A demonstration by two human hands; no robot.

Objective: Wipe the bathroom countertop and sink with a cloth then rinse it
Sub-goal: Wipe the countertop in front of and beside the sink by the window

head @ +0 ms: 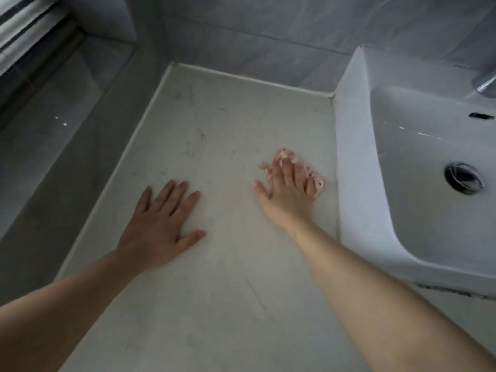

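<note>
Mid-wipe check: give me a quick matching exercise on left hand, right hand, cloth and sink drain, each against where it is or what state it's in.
Column one:
1. left hand
2. right hand
3. cloth
4. sink drain

Column two:
A. pink, pinned against the countertop
B. flat on the bare counter, holding nothing
C. in the bottom of the white basin, at the right
D. fingers spread over the cloth, close to the sink's outer wall

Pairs: 1-B, 2-D, 3-A, 4-C
</note>
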